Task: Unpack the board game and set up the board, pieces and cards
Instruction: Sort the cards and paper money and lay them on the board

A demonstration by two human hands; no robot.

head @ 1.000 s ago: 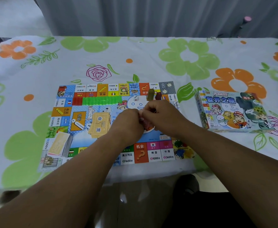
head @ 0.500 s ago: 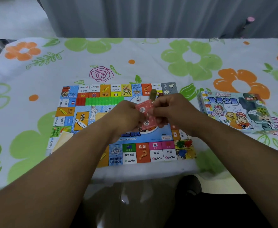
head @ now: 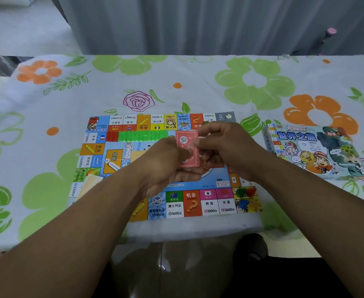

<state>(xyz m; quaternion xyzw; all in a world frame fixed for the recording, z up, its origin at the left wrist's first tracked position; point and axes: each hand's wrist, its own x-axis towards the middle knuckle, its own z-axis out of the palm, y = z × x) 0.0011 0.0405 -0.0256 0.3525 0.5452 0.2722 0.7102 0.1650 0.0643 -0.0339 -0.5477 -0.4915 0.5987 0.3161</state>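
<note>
The colourful game board (head: pixel 174 206) lies flat on the flowered tablecloth near the table's front edge. Above its middle, my left hand (head: pixel 162 166) and my right hand (head: pixel 226 147) together hold a small stack of red cards (head: pixel 186 148), tilted up so the card back faces me. A row of green plastic houses (head: pixel 143 135) with a few red ones (head: pixel 111 136) at its left end lies along the board's far side. Coloured pawns (head: pixel 244 197) sit on the board's near right corner. A pale yellow card stack (head: pixel 91 181) shows at the board's left, partly behind my left forearm.
The game box (head: pixel 312 150) lies closed, to the right of the board. The table's front edge (head: pixel 176 233) runs just below the board. A grey curtain (head: pixel 198 24) hangs behind the table.
Both hands have lifted the red cards off the board's middle and turned them up into view. The camera has tipped slightly, shifting the board lower in the frame.
</note>
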